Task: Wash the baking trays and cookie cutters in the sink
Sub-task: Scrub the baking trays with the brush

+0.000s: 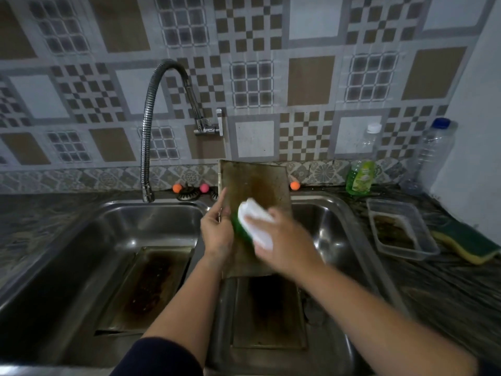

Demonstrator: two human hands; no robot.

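A stained baking tray [257,183] stands nearly upright over the right sink basin [333,229]. My left hand [217,232] grips its left edge, forefinger stretched up along the rim. My right hand [282,240] holds a white and green sponge [254,221] pressed flat against the tray's face. A second dirty tray [268,313] lies flat in the right basin below. A third tray [149,286] with dark burnt residue lies in the left basin [67,253]. I see no cookie cutters.
A flexible chrome faucet [151,126] arches over the left basin. On the right counter stand a green dish soap bottle [362,175], a clear plastic bottle [433,150], a clear plastic container [401,229] and a yellow-green sponge [466,242].
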